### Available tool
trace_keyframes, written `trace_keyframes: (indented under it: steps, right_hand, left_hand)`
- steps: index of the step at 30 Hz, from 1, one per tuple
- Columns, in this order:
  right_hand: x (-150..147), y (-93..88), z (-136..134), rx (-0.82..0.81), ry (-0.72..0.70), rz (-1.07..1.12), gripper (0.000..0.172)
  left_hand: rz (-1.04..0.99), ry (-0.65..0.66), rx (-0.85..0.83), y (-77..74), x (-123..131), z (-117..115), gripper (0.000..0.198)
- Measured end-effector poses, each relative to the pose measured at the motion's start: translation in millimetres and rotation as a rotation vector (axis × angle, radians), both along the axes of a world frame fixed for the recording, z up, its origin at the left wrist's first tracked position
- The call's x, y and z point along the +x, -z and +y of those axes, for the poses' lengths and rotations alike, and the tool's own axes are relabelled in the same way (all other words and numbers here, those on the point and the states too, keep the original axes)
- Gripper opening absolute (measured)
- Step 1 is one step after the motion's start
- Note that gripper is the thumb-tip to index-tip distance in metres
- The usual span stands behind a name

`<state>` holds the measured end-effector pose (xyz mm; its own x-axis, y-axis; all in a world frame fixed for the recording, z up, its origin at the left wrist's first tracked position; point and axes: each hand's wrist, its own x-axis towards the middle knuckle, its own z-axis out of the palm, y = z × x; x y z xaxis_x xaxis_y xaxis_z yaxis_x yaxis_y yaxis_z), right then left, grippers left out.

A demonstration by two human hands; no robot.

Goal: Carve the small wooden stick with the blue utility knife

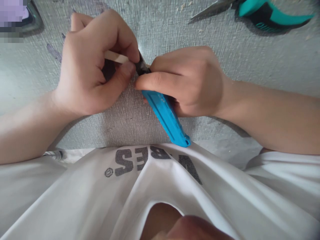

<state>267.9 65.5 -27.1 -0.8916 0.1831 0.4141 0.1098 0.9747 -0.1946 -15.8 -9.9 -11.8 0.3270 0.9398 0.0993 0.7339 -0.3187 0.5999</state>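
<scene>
A blue utility knife (163, 116) slants down from my right hand (192, 81), whose fingers are wrapped round it. Its dark blade end (143, 66) points up and left, between my two hands. My left hand (96, 63) pinches a thin pale wooden stick (116, 57) between thumb and fingers. The stick's far end meets the blade by my right fingertips; the exact contact is partly hidden by my fingers. Both hands are close together above the grey textured table.
Teal and black pliers or cutters (265, 16) with a pointed metal end lie at the table's (165, 30) upper right. A dark-edged object (33, 20), partly blurred out, is at the upper left. Purple stains mark the surface near my left hand.
</scene>
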Motion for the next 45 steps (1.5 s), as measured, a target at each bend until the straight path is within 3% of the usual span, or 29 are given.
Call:
trace_keyframes:
  steps: [8,17,33,45]
  right_hand:
    - [-0.5,0.1,-1.3,-0.016,-0.010,0.006,0.033]
    - [1.0,-1.5,-0.2,0.004,0.009,-0.046,0.045]
    - [0.9,1.6,-0.9,-0.028,-0.010,0.010,0.031]
    - [0.7,-3.2,-1.1,-0.020,0.019,-0.030,0.042]
  left_hand:
    - [0.021,0.000,-0.012,-1.7,2.4,0.7,0.029]
    - [0.023,0.068,0.017,1.3,-0.1,2.7,0.037]
    - [0.031,0.040,-0.009,-2.4,0.8,3.2,0.036]
    - [0.022,0.055,-0.025,-3.2,1.4,4.8,0.041]
